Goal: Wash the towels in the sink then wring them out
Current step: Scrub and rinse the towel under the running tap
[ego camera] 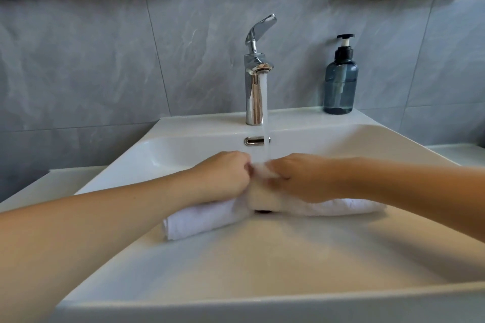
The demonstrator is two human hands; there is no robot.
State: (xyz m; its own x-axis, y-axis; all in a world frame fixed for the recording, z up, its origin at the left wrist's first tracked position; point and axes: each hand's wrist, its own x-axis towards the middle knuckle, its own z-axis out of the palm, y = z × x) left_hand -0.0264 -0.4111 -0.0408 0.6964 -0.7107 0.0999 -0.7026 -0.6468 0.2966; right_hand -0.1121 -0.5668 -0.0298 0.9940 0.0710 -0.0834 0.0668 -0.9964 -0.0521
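I see the white sink (262,270) closest to me, with its wide basin. In the middle of the basin lies a white towel (199,217), bunched into a long roll that covers part of the drain (263,211). My left hand (223,176) has the fingers curled around the towel, and my right hand (301,178) grips it just beside, so both hands almost meet under the running water (263,113). Behind them stands the chrome faucet (254,92) with its lever raised. A blue soap bottle (340,81) stands on the sink rim at the right, near the grey tiled wall (105,60)
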